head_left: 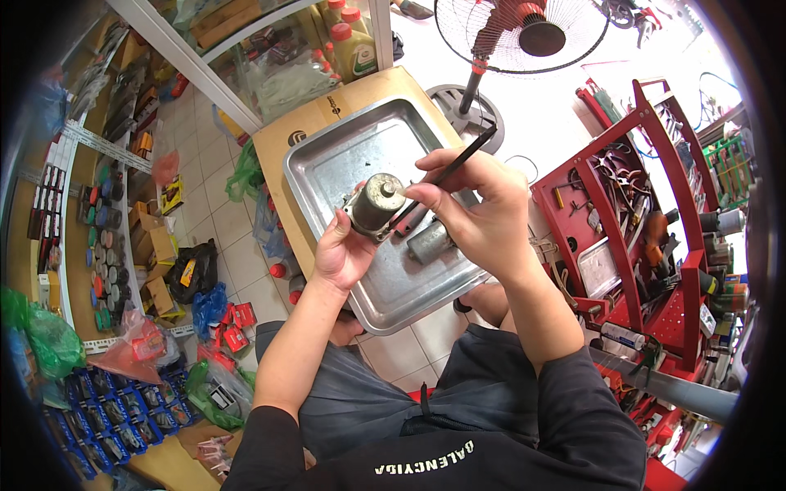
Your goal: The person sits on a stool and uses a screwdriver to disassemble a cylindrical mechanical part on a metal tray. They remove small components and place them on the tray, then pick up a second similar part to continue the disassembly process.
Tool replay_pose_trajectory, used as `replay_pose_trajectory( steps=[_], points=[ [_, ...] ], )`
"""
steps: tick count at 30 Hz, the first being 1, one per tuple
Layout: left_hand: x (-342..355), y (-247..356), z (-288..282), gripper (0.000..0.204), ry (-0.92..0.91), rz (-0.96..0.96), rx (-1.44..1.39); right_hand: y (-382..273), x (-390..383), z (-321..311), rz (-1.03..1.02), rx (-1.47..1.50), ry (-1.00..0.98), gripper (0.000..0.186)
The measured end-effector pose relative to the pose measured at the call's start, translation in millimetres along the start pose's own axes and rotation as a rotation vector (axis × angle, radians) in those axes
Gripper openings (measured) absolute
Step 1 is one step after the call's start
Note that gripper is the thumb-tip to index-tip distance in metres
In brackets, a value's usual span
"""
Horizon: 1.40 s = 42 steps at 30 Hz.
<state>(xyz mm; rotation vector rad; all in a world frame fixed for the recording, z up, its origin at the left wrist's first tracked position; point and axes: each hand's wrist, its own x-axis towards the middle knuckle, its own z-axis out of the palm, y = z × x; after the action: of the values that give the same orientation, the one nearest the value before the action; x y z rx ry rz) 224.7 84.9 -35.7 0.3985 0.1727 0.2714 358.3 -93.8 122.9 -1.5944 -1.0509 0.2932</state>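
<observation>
In my left hand (342, 255) is a dull metal cylinder (378, 200) with a round boss on its end, like a small motor housing. It is tilted over a metal tray (393, 304). My right hand (487, 209) pinches a thin black stick-like tool (467, 154) between thumb and fingers. The tool's lower end reaches the base of the cylinder, beside my left fingertips; whether it touches I cannot tell. Below my right hand, a second grey metal cylinder (429, 244) lies in the tray. A reddish part (409, 221) shows partly behind the tool.
The tray rests on a cardboard box (274, 176). Beyond stand a glass cabinet with oil bottles (354, 51) and a pedestal fan (524, 37). A red tool rack (573, 221) holding pliers and other hand tools is at the right. Stocked shelves (102, 237) line the left.
</observation>
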Motion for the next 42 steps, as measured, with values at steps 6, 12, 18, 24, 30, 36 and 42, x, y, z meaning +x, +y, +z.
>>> replay_pose_trajectory(
  steps=[6, 12, 18, 24, 30, 36, 42],
  points=[
    [1, 1, 1, 0.069, -0.002, -0.013, -0.003, 2, -2, 6, 0.036, 0.282, 0.037, 0.047],
    [-1, 3, 10, 0.071, -0.033, -0.035, 0.022, 0, 1, 4, -0.081, -0.038, 0.065, 0.044],
    [0, 4, 10, 0.072, -0.042, -0.047, 0.051, -2, -2, 3, 0.012, -0.013, 0.010, 0.043],
    [-1, 0, 11, 0.069, -0.025, -0.019, 0.041, -7, 1, 15, 0.025, 0.342, 0.178, 0.032],
    [-1, 1, 9, 0.070, -0.011, -0.008, 0.025, 8, 0, 1, -0.087, -0.082, 0.037, 0.036],
    [1, 2, 7, 0.071, -0.008, -0.004, 0.038, 7, -1, 8, 0.054, 0.179, 0.027, 0.047],
    [-1, 2, 7, 0.072, -0.005, -0.001, 0.026, 7, 2, 8, 0.012, -0.077, 0.049, 0.044]
  ],
)
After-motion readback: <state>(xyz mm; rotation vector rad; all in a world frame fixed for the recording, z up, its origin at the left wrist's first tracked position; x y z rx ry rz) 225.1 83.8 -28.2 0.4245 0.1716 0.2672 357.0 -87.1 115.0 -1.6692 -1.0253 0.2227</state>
